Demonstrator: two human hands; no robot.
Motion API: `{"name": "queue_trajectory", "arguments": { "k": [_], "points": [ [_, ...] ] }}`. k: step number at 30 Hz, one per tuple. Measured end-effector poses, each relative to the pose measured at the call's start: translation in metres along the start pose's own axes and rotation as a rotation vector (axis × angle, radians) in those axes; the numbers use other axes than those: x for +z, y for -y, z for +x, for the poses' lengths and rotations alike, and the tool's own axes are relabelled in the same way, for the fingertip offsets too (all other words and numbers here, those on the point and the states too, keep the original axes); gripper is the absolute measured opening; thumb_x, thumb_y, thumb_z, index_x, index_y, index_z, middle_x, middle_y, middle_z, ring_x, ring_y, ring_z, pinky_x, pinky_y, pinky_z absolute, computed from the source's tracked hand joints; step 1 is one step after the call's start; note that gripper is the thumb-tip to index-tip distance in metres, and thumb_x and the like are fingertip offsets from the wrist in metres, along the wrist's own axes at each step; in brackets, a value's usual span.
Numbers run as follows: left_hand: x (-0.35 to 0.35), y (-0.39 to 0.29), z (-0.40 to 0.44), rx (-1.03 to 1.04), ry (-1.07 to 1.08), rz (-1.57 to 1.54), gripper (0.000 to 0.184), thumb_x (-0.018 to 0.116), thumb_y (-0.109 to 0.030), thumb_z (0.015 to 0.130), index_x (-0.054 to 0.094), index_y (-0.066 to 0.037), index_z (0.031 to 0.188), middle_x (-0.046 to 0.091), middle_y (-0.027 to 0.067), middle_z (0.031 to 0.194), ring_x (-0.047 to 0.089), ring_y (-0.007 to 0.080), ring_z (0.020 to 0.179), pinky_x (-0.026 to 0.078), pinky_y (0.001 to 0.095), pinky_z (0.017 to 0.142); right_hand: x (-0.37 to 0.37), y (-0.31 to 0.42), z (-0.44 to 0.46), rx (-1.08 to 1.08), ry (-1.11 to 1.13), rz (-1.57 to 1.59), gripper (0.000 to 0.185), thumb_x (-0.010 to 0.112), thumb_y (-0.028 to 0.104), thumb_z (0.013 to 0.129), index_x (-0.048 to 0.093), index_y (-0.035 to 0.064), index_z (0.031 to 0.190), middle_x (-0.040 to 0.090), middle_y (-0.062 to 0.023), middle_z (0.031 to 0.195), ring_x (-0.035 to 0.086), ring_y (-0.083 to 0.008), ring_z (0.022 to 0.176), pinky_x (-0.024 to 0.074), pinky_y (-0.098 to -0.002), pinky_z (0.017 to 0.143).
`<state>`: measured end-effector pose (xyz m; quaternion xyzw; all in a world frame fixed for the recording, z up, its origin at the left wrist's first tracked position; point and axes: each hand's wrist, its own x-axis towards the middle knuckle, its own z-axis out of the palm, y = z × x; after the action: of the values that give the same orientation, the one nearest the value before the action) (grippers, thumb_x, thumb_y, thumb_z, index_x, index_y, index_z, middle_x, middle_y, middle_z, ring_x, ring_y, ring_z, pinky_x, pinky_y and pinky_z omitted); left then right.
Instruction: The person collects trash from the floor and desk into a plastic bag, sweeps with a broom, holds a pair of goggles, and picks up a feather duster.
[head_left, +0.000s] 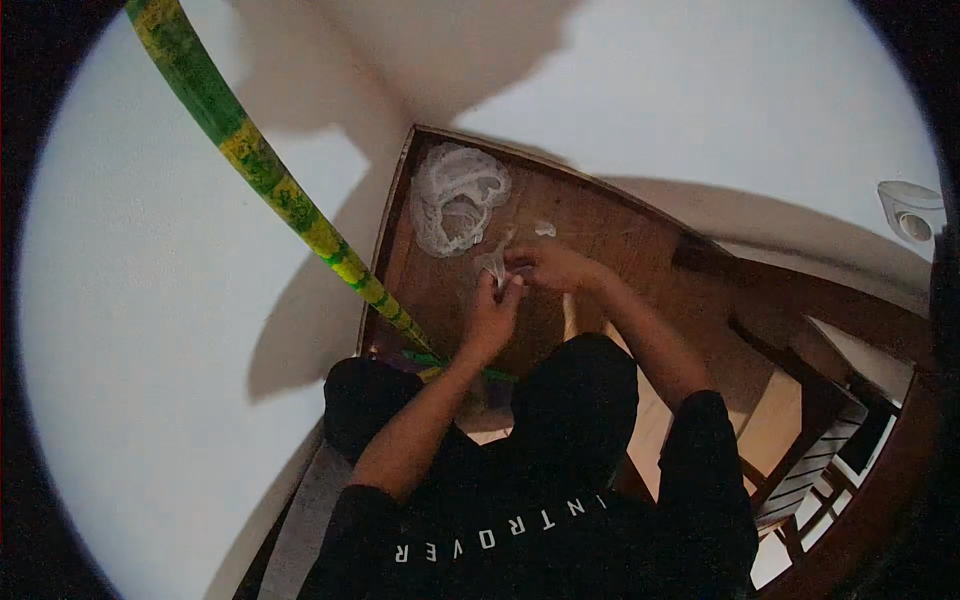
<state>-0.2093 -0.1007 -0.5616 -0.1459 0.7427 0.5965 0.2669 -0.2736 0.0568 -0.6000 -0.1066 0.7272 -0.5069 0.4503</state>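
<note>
My left hand (pixel 492 312) is closed, its fingertips pinching a thin translucent piece of plastic (pixel 495 263) above the brown wooden surface (pixel 620 240). Close on its right, my right hand (pixel 545 268) has its fingers bent together at the same piece. Behind my hands, a crumpled translucent plastic heap (pixel 458 195) lies in the surface's far left corner. A small white scrap (pixel 545 229) rests just beyond my right hand.
A green and yellow patterned strap (pixel 280 190) runs from the upper left down to my knees. White walls (pixel 700 90) meet behind the surface. A wall fixture (pixel 912 215) is at the far right, above dark wooden furniture (pixel 800 370).
</note>
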Motion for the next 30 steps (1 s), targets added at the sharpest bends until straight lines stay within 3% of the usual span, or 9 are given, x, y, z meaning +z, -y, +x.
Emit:
{"name": "queue_trajectory", "arguments": {
  "k": [4, 8, 10, 13, 15, 20, 23, 28, 30],
  "points": [
    [-0.001, -0.006, -0.002, 0.003, -0.051, 0.075, 0.041, 0.054, -0.036, 0.091, 0.048, -0.002, 0.113, 0.056, 0.0138, 0.104, 0.054, 0.0224, 0.093, 0.043, 0.0355, 0.081, -0.002, 0.01, 0.001, -0.006, 0.069, -0.48, 0.045, 0.059, 0.01, 0.079, 0.05, -0.0021, 0.121, 0.049, -0.021, 0.125, 0.045, -0.0329, 0.119, 0.0366, -0.0393, 0.1],
    [-0.001, 0.009, 0.007, 0.044, -0.003, -0.179, 0.039, 0.053, -0.034, 0.091, 0.044, -0.002, 0.112, 0.053, 0.0143, 0.104, 0.054, 0.0217, 0.093, 0.044, 0.0363, 0.078, 0.001, 0.021, -0.004, 0.015, 0.092, -0.552, 0.048, 0.06, 0.011, 0.078, 0.048, 0.0001, 0.123, 0.048, -0.0212, 0.126, 0.044, -0.0357, 0.119, 0.0348, -0.0405, 0.101],
    [0.002, 0.015, 0.011, 0.044, -0.033, -0.242, 0.039, 0.052, -0.032, 0.091, 0.043, 0.0, 0.11, 0.054, 0.0173, 0.104, 0.054, 0.0237, 0.095, 0.044, 0.0372, 0.077, -0.001, 0.032, -0.01, -0.199, 0.064, -0.445, 0.049, 0.059, 0.013, 0.08, 0.046, 0.0029, 0.126, 0.05, -0.0205, 0.125, 0.047, -0.0344, 0.117, 0.0363, -0.0405, 0.1],
    [0.0, 0.011, 0.011, 0.057, -0.048, -0.163, 0.048, 0.052, -0.037, 0.091, 0.039, 0.0, 0.118, 0.051, 0.017, 0.11, 0.053, 0.0237, 0.097, 0.044, 0.0381, 0.079, -0.013, 0.065, -0.022, 0.011, 0.053, -0.161, 0.043, 0.06, 0.015, 0.082, 0.05, 0.0048, 0.123, 0.054, -0.0176, 0.121, 0.052, -0.0314, 0.111, 0.0399, -0.0403, 0.096],
    [-0.001, -0.016, 0.001, -0.175, -0.056, -0.546, 0.057, 0.053, -0.041, 0.09, 0.036, 0.0, 0.125, 0.05, 0.0174, 0.113, 0.053, 0.0262, 0.098, 0.043, 0.0395, 0.082, -0.027, 0.059, -0.017, -0.026, -0.015, -0.127, 0.041, 0.058, 0.016, 0.084, 0.051, 0.006, 0.122, 0.055, -0.016, 0.12, 0.054, -0.0298, 0.109, 0.0413, -0.0395, 0.094],
    [-0.003, -0.001, 0.002, -0.179, 0.035, -0.221, 0.063, 0.053, -0.041, 0.09, 0.031, 0.0, 0.131, 0.051, 0.0191, 0.115, 0.052, 0.0292, 0.103, 0.041, 0.0405, 0.087, -0.051, 0.072, 0.003, 0.106, -0.316, 0.155, 0.036, 0.055, 0.02, 0.088, 0.053, 0.0095, 0.122, 0.058, -0.012, 0.117, 0.054, -0.0259, 0.108, 0.043, -0.037, 0.093],
    [0.015, 0.041, 0.006, -0.021, 0.077, -0.149, 0.06, 0.053, -0.036, 0.09, 0.031, 0.001, 0.131, 0.052, 0.0203, 0.115, 0.053, 0.031, 0.104, 0.04, 0.0407, 0.089, -0.05, 0.028, 0.047, -0.078, -0.482, -0.09, 0.041, 0.059, 0.035, 0.085, 0.056, 0.0137, 0.12, 0.056, -0.0144, 0.119, 0.055, -0.0284, 0.109, 0.044, -0.0406, 0.091],
    [0.013, 0.015, -0.017, -0.03, 0.157, -0.084, 0.055, 0.054, -0.032, 0.088, 0.034, 0.001, 0.128, 0.053, 0.0225, 0.116, 0.054, 0.0336, 0.104, 0.039, 0.0418, 0.091, -0.031, 0.016, 0.102, 0.141, -0.18, -0.822, 0.052, 0.058, 0.04, 0.083, 0.05, 0.0163, 0.128, 0.027, -0.0251, 0.142, 0.035, -0.0348, 0.128, 0.0289, -0.0468, 0.105],
    [0.011, 0.014, -0.017, -0.085, 0.148, 0.189, 0.054, 0.054, -0.033, 0.088, 0.036, 0.001, 0.125, 0.053, 0.0234, 0.115, 0.053, 0.0336, 0.106, 0.039, 0.0422, 0.091, -0.01, 0.009, 0.099, 0.138, -0.294, -0.912, 0.053, 0.057, 0.039, 0.084, 0.046, 0.0189, 0.131, 0.026, -0.0238, 0.143, 0.034, -0.0333, 0.129, 0.0282, -0.0469, 0.106]
  ]
}}
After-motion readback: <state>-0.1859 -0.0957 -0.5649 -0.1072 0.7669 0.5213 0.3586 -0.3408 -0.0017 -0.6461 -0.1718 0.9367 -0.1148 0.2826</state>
